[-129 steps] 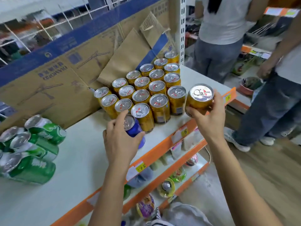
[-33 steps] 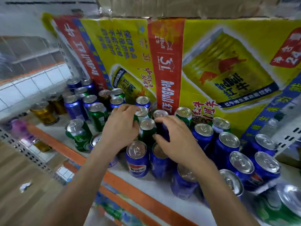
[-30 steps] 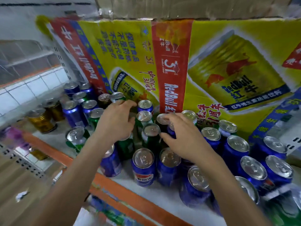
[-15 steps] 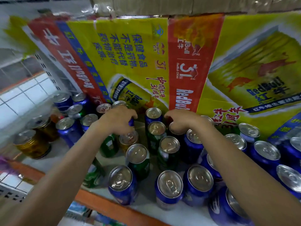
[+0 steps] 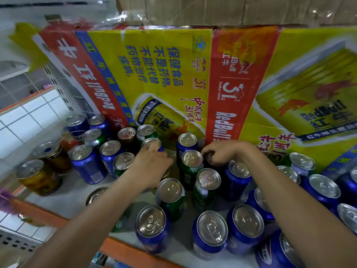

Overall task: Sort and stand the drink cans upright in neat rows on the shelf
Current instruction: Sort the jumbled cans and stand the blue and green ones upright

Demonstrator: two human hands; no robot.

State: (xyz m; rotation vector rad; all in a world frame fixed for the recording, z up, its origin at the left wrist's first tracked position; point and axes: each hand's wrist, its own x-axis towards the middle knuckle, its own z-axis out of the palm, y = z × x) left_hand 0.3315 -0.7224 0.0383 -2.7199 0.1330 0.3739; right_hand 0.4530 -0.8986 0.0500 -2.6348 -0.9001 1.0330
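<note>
Standing upright in a loose, mixed cluster on the shelf (image 5: 77,192) are the drink cans (image 5: 170,190): blue cans (image 5: 212,231) along the front and right, green cans (image 5: 207,182) in the middle, and two gold cans (image 5: 38,176) at the left end. The left hand (image 5: 152,167) reaches to the back of the cluster and grasps a blue can (image 5: 151,144) near its rim, fingers curled round its side. That can stands just in front of the box. The right hand (image 5: 222,153) is curled down over the top of a dark can (image 5: 209,158) and grips it. Most of this can is hidden under the fingers, and it stands just beside one of the green cans. Both forearms cross over the front rows. The shelf has a white deck and an orange front edge (image 5: 119,248). Behind the cans, a yellow-and-red Red Bull cardboard box (image 5: 164,74) fills the back of the shelf, with a plain brown carton (image 5: 212,10) on top of it.
</note>
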